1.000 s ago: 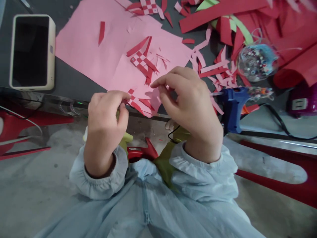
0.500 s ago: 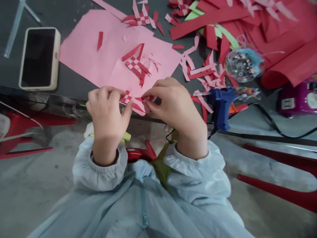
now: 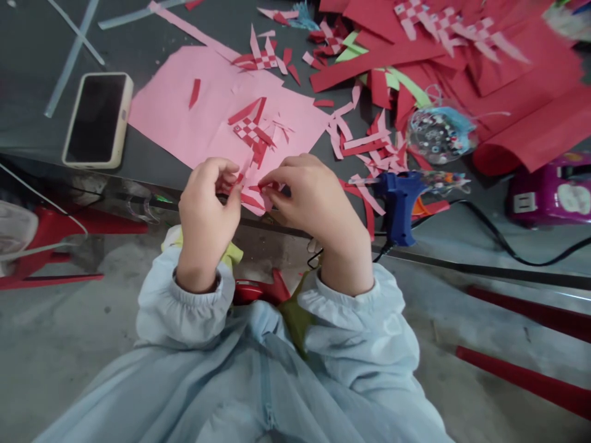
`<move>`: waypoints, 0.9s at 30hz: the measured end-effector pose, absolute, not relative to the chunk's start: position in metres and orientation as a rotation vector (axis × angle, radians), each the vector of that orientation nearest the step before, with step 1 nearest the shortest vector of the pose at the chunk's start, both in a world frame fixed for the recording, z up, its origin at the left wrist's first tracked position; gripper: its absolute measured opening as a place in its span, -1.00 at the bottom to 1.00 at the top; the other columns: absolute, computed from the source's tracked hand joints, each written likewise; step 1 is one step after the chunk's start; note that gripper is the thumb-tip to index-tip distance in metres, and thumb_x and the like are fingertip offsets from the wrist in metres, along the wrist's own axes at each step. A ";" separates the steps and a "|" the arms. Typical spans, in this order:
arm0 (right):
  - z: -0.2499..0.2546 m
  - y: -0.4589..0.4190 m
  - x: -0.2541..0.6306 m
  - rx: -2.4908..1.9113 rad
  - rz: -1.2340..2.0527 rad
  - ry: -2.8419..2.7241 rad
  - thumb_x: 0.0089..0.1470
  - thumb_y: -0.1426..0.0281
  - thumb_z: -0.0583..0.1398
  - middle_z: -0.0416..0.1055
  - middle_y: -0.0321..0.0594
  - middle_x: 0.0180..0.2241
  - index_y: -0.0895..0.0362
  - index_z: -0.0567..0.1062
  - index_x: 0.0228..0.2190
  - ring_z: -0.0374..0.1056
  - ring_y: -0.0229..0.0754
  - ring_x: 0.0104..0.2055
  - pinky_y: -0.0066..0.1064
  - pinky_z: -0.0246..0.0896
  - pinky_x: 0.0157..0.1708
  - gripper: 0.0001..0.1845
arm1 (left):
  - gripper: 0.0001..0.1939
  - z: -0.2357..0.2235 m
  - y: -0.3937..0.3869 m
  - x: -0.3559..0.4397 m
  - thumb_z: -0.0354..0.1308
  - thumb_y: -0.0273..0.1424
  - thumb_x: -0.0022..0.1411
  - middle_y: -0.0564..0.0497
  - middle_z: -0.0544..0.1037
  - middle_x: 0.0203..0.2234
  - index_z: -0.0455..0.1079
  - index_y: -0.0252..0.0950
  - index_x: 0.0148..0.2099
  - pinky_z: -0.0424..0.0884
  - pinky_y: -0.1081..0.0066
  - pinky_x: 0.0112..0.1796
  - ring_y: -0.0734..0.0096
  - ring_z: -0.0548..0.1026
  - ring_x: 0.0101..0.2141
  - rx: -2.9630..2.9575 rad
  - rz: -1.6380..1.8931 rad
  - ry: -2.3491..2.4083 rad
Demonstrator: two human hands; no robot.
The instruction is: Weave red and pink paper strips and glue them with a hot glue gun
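Note:
Between my hands, at the table's front edge, is a woven red-and-pink paper piece (image 3: 252, 195) with loose strip ends. My left hand (image 3: 211, 200) pinches its left part between thumb and fingers, hiding most of the weave. With thumb and fingertips together, my right hand (image 3: 305, 195) grips a red strip end on the piece's right side. Just beyond my fingers, a woven paper fish (image 3: 249, 129) with a small eye lies on the pink paper sheet (image 3: 173, 92).
A phone (image 3: 98, 120) lies at the left. To the right are a blue glue gun (image 3: 399, 206), a dish of beads (image 3: 441, 132), paper scraps (image 3: 383, 141), red paper sheets (image 3: 521, 117) and a purple object (image 3: 551, 191). Clear strips (image 3: 74, 55) lie at the far left.
My left hand has turned and closed more over the woven piece, lifting a pink strip end upward. My right hand keeps its pinch. The whole view has shifted slightly.

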State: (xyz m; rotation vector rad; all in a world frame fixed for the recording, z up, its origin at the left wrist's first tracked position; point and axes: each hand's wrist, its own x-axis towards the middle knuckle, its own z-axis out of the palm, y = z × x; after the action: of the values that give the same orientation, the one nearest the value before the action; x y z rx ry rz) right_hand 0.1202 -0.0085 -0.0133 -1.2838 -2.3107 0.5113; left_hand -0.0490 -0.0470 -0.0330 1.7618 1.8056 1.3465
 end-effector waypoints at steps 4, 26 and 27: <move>-0.013 -0.005 0.126 -1.253 0.566 -2.057 0.29 0.38 0.08 0.53 -0.09 -0.24 0.12 0.56 -0.10 0.39 -0.11 -0.21 -0.19 0.29 -0.09 -0.72 | -0.80 -0.031 -0.044 -0.049 0.40 -0.47 0.11 0.10 0.48 -0.38 0.44 -0.23 -0.25 0.46 0.43 -0.27 0.48 0.49 -0.35 1.506 1.665 1.566; -0.008 -0.006 0.110 -1.008 1.446 -1.593 -0.08 -0.03 0.39 0.39 -0.29 -0.57 0.17 0.49 -0.52 0.25 -0.33 -0.49 -0.44 0.17 -0.51 -0.50 | -0.66 -0.015 -0.049 -0.053 0.52 -0.18 -0.04 0.11 0.49 -0.47 0.50 -0.24 -0.35 0.45 0.52 -0.38 0.55 0.46 -0.43 1.044 1.536 1.240; -0.008 -0.006 0.111 -1.012 1.462 -1.597 -0.08 -0.01 0.39 0.39 -0.29 -0.58 0.17 0.48 -0.52 0.24 -0.34 -0.49 -0.44 0.16 -0.51 -0.51 | -0.68 -0.016 -0.050 -0.052 0.50 -0.19 0.00 0.12 0.47 -0.51 0.50 -0.26 -0.39 0.43 0.53 -0.40 0.56 0.44 -0.46 1.080 1.489 1.263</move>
State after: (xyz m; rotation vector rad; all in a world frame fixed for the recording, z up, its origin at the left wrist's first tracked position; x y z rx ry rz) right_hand 0.1107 -0.0060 -0.0082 -1.0124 -1.5967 1.4625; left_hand -0.0525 -0.0497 -0.0156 1.0800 1.2634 1.4888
